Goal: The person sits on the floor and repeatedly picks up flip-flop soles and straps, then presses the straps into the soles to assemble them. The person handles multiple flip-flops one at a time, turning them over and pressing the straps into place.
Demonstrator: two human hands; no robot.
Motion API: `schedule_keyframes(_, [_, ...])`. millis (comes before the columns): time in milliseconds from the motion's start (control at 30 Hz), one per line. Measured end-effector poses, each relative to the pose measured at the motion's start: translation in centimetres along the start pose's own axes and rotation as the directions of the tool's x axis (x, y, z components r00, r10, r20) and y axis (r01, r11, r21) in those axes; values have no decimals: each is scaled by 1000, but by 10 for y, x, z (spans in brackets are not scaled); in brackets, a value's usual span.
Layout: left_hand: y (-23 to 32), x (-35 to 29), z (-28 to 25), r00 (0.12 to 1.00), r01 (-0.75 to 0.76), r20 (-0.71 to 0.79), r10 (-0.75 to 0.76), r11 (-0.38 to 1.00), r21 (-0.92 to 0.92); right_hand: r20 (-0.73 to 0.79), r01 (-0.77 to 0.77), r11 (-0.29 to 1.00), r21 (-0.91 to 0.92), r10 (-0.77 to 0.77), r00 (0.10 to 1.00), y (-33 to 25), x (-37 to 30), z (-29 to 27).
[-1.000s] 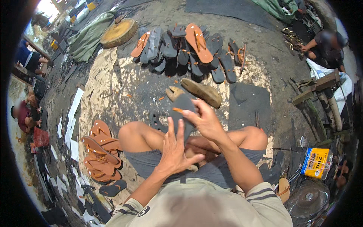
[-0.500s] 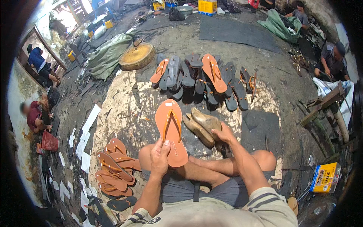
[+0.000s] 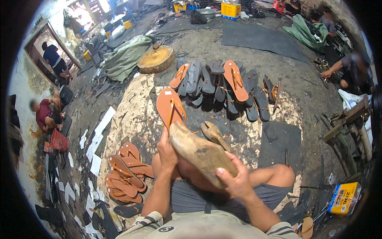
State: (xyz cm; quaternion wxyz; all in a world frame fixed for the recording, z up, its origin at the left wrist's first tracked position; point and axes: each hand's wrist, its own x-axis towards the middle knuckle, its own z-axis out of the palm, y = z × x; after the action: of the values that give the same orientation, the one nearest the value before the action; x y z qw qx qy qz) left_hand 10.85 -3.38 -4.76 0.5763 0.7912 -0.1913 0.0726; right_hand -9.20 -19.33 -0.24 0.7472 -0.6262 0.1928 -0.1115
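An orange flip-flop (image 3: 166, 104) with a shiny strap is in my left hand (image 3: 167, 153), its toe end pointing away from me. My right hand (image 3: 235, 179) grips a worn wooden shoe last (image 3: 201, 153) by its thick end. The last's narrow tip lies over the flip-flop at the strap, hiding the sole's lower part; whether it sits under the strap I cannot tell. A second wooden last (image 3: 214, 133) stays on the floor just beyond the held one. Both hands are above my crossed legs.
Rows of black and orange flip-flops (image 3: 234, 81) lie ahead. Orange flip-flops (image 3: 125, 175) are piled at my left. A round wooden block (image 3: 157, 59) stands farther off, a wooden frame (image 3: 346, 123) and a yellow box (image 3: 344, 198) at right. Several people sit or stand around the room.
My right hand has lifted one wooden last off the floor and brought it left onto the flip-flop. The flip-flop has moved slightly away and left. The view has shifted a little.
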Motion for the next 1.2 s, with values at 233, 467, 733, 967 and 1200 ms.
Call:
schedule_keyframes(233, [53, -38, -32, 897, -195, 400, 187, 981, -21, -58, 391, 901, -188, -408, 911, 17, -1, 34])
schedule_keyframes(467, [73, 37, -22, 962, 264, 272, -13, 283, -922, -30, 506, 853, -128, -513, 858, 27, -20, 54])
schedule_keyframes(733, [85, 6, 0, 929, 369, 330, -168, 492, -789, -99, 530, 800, -280, -574, 813, 46, -5, 53])
schedule_keyframes(967, [56, -64, 7, 874, 475, 376, -308, 707, -525, 199, 594, 630, -501, -584, 787, 24, 7, 39])
schedule_keyframes(1200, [59, -89, 11, 867, 316, 490, -90, 860, -400, 173, 523, 682, -511, -515, 840, -18, 42, 3])
